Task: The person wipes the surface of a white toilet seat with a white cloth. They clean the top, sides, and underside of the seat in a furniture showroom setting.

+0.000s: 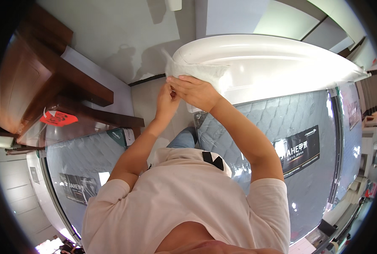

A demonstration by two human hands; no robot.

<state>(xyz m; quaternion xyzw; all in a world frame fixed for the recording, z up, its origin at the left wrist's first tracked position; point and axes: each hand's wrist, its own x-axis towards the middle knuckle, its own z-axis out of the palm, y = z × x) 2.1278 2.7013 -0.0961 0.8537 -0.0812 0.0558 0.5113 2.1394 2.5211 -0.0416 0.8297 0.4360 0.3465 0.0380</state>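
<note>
A thin white cloth lies over the near-left corner of a glossy white headboard. My right hand rests on the cloth's lower edge, palm down, its fingers pointing left. Close beside its fingertips is my left hand, with curled fingers at the cloth's left end; whether they pinch the cloth is hard to see. The two hands touch or nearly touch at the fingers.
To the right, a plastic-wrapped grey mattress adjoins the headboard. Another wrapped mattress lies at left, below brown wooden furniture bearing a red tag. Grey floor shows between them.
</note>
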